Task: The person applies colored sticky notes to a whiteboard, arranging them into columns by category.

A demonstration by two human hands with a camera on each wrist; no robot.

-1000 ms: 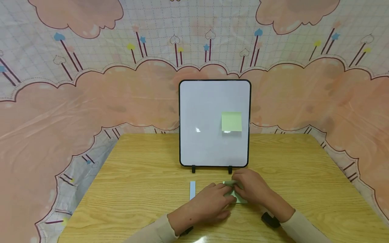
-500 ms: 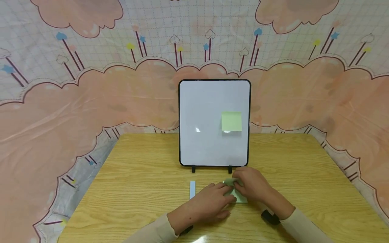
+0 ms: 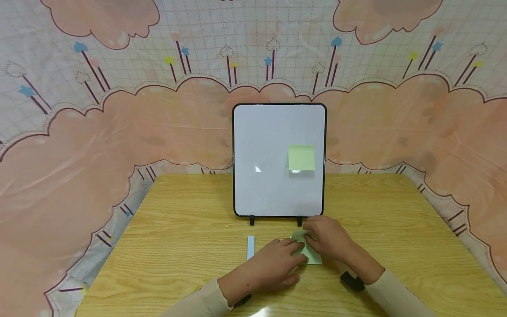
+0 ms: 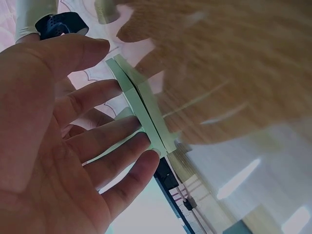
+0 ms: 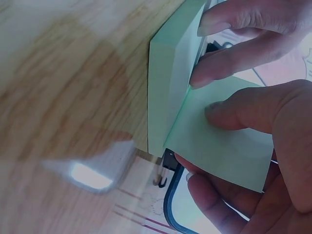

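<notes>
A pale green sticky note pad [image 3: 314,259] lies on the wooden table in front of the whiteboard. My left hand [image 3: 274,265] rests its extended fingertips on the pad, and its fingers are spread in the left wrist view. In the right wrist view, my right hand [image 5: 292,126] pinches the top sticky note [image 5: 229,151] between thumb and fingers. That note is bent up from the pad's thick block [image 5: 165,73] and still joins it along one edge. Part of the pad is hidden under both hands in the head view.
A black-framed whiteboard [image 3: 273,189] stands upright behind the hands on small black feet. One green sticky note [image 3: 301,157] is on its right half. A narrow pale blue strip [image 3: 251,247] lies left of the pad, partly hidden by my left arm.
My right hand has moved slightly up and away, lifting the pinched sticky note further from the pad. The left hand stays in place.
</notes>
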